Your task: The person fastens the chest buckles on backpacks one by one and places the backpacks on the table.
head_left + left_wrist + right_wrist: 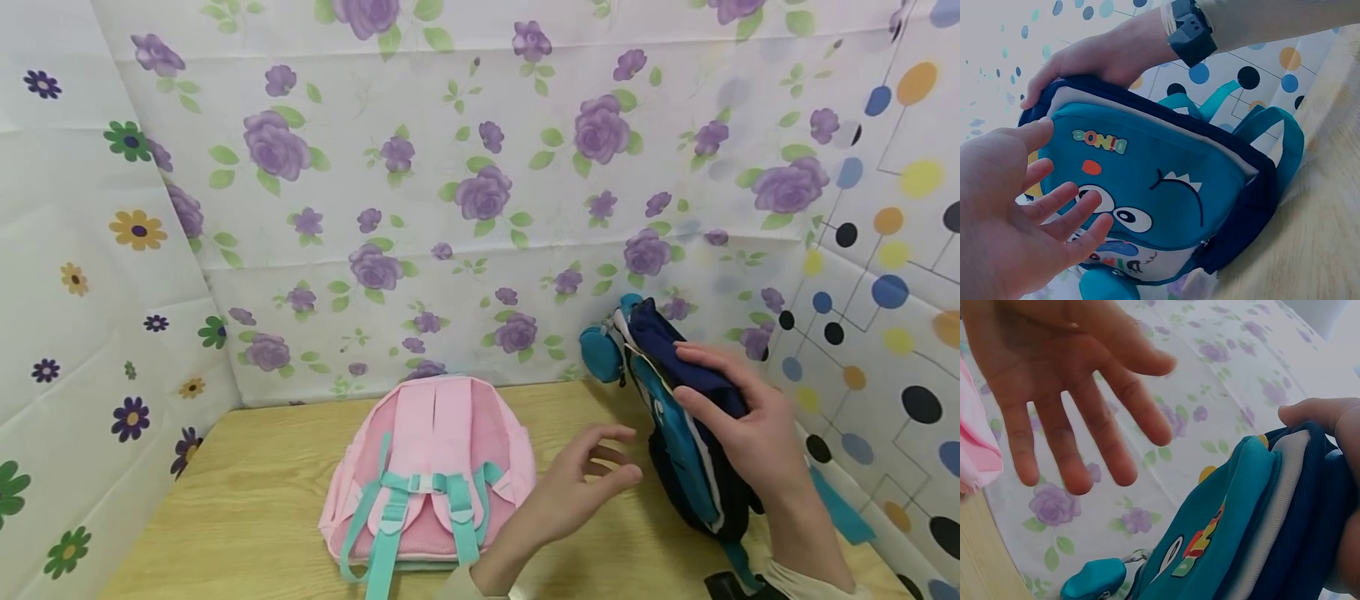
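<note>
A blue dinosaur backpack (678, 454) stands tilted at the right of the table, its teal front with eyes and lettering turned left. My right hand (757, 425) grips its navy side, thumb and fingers spread round it. A small teal pouch (602, 354) hangs from the backpack's far end. My left hand (581, 487) is held in the air just left of the backpack, apart from it, fingers spread and loosely bent; the left wrist view shows its palm before the teal front panel (1147, 169). Left of that hand lies a pink backpack (431, 425), straps up.
The wooden table (247, 500) meets a flowered cloth (480, 192) at the back and a dotted cloth (892, 292) at the right. Teal straps (840, 504) of the blue backpack reach toward that right side. A black object (723, 586) lies at the front edge.
</note>
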`<state>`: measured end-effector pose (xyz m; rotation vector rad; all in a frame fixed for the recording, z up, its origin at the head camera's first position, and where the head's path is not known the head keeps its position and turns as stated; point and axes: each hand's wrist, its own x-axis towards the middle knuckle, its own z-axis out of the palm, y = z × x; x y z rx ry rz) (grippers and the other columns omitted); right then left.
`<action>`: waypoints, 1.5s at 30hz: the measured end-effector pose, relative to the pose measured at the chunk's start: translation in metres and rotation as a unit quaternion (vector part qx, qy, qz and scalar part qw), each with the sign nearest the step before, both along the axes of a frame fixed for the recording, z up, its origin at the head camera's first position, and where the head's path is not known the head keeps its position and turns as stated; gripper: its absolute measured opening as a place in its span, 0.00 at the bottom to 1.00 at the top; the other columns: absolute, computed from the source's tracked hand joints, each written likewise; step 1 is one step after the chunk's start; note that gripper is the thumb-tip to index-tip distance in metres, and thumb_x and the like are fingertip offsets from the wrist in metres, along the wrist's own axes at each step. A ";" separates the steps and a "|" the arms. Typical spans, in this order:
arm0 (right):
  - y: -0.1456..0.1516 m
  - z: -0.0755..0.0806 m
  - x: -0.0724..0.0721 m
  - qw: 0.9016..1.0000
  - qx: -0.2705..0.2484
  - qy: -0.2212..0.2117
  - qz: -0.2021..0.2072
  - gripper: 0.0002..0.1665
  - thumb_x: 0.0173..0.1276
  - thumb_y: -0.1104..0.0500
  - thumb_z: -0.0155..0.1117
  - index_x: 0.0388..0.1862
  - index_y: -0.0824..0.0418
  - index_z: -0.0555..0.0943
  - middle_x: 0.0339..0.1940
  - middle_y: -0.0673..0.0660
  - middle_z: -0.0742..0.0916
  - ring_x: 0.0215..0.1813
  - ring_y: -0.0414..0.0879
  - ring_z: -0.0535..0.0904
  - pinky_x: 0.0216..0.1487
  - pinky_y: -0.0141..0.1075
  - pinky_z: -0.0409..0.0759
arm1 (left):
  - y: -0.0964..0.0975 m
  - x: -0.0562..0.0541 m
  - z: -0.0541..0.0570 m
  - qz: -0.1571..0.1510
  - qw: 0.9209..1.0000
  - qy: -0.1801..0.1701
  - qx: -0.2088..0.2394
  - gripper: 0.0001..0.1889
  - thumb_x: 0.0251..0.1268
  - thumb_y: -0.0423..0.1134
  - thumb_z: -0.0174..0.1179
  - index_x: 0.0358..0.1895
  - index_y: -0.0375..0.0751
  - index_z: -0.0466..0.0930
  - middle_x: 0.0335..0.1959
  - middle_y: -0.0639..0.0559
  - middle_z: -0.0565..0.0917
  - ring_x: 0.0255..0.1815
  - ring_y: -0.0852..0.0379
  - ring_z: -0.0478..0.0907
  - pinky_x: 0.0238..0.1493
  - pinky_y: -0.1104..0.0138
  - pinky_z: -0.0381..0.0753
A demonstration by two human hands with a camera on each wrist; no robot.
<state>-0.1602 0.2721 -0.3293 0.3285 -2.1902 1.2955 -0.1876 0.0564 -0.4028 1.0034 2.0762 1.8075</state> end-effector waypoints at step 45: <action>-0.062 -0.018 -0.002 0.984 0.111 -0.011 0.142 0.26 0.66 0.57 0.70 0.62 0.42 0.79 0.66 0.46 0.79 0.72 0.42 0.69 0.67 0.21 0.64 | -0.060 -0.029 0.023 0.050 0.996 0.007 0.069 0.24 0.78 0.47 0.52 0.73 0.55 0.64 0.52 0.37 0.77 0.45 0.45 0.83 0.53 0.57 0.83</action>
